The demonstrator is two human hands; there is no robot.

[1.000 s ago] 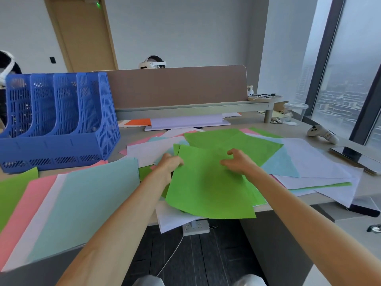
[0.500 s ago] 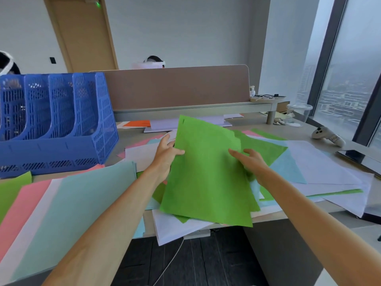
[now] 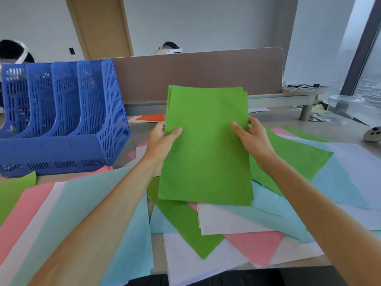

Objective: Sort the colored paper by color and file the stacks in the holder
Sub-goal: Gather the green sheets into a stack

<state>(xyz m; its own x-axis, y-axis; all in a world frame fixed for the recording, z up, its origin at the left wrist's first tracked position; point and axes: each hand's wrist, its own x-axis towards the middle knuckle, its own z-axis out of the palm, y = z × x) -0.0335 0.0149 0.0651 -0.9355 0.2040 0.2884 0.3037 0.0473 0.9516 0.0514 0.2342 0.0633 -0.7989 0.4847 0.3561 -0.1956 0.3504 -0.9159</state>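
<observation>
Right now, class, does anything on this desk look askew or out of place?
Yes: the green stack gripped by the left hand and right hand is ragged, its top edges staggered.

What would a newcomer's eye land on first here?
The green paper stack, held up at the centre, with the left hand and right hand gripping its side edges. Next, the blue file holder at far left, and the loose sheets in pink, blue, white and green littering the desk.

Bright, even daylight from the window at right; soft shadows, wide-angle bending at the edges.
</observation>
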